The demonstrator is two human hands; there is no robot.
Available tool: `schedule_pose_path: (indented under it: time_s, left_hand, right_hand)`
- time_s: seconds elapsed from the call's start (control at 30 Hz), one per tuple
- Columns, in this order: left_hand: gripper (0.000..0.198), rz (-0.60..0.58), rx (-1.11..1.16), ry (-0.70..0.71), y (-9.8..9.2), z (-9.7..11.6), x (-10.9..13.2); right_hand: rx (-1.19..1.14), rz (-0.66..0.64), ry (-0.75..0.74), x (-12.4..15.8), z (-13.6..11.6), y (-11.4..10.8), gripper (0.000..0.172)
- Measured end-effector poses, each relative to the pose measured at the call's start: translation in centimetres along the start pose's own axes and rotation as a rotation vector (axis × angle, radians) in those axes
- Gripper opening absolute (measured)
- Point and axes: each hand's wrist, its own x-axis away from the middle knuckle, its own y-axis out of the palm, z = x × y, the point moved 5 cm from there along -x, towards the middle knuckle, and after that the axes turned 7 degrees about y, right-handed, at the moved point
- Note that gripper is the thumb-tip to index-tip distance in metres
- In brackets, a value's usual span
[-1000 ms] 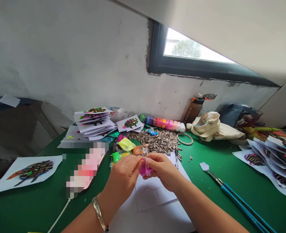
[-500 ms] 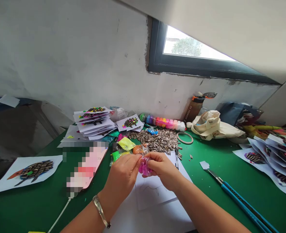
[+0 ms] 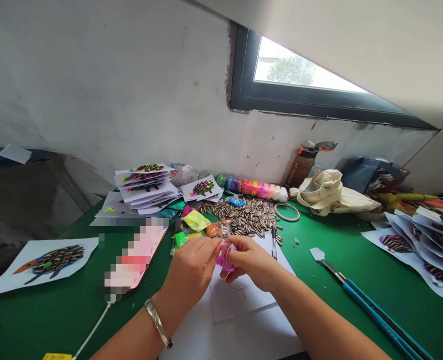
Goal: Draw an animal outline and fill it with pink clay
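A small clear packet of pink modelling clay (image 3: 227, 257) is between my two hands, above the white drawing paper (image 3: 240, 305). My left hand (image 3: 194, 265) is closed, its fingertips pinching the packet's left edge. The fingers of my right hand (image 3: 253, 262) wrap round the packet's right side, thumb on top. Pencil lines show on the paper beneath. Just beyond my hands lie more clay packets: orange (image 3: 216, 229), yellow (image 3: 196, 221) and green (image 3: 179, 239). Behind them spreads a heap of striped sunflower seeds (image 3: 253, 215).
On the green table, a phone (image 3: 146, 255) and a seed picture (image 3: 56, 262) lie left. A blue utility knife (image 3: 371, 305) with bared blade is at right. Paper stacks (image 3: 148, 192), a tape roll (image 3: 287, 212), a cloth bag (image 3: 326, 192) and a bottle (image 3: 302, 167) stand farther back.
My right hand has shifted its grip on the pink clay packet, and its lower fingers now show underneath. The left hand keeps its pinch. The view has moved very slightly.
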Motion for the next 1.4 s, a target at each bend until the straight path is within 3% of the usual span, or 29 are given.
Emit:
schedule_pose_path:
  time_s: [0.2,0.33,0.43,0.57,0.67,0.87,1.23,1.4]
  left_hand:
    - [0.017,0.014,0.037,-0.039,-0.4,0.2,-0.2]
    - [0.020,-0.004,0.103,-0.093,-0.1,0.1,-0.1]
    - [0.026,-0.044,0.191,-0.221,0.0,-0.6,-0.1]
    - [0.044,-0.131,0.346,-0.501,0.5,-1.7,0.0]
    - [0.041,-0.137,0.439,-0.639,0.8,-2.1,0.1]
    - [0.031,-0.048,0.493,-0.581,0.1,-1.6,-0.4]
    - [0.025,-0.082,0.475,-0.543,0.2,-0.9,-0.1]
    - [0.026,-0.057,0.461,-0.586,0.0,-1.5,0.0]
  right_hand:
    - [-0.013,-0.057,0.007,0.3,0.0,0.4,0.038]
    - [-0.019,-0.078,0.037,0.3,0.3,0.6,0.041]
    - [-0.038,-0.044,0.024,0.4,0.1,0.4,0.039]
    - [-0.078,-0.058,-0.042,0.6,-0.4,0.3,0.036]
    - [-0.115,-0.108,-0.081,0.6,-0.5,0.3,0.039]
    - [-0.147,-0.210,-0.069,0.5,0.2,1.3,0.046]
    - [-0.102,-0.167,-0.017,1.0,-0.1,0.9,0.029]
    - [-0.139,-0.223,-0.034,0.9,0.0,0.8,0.039]
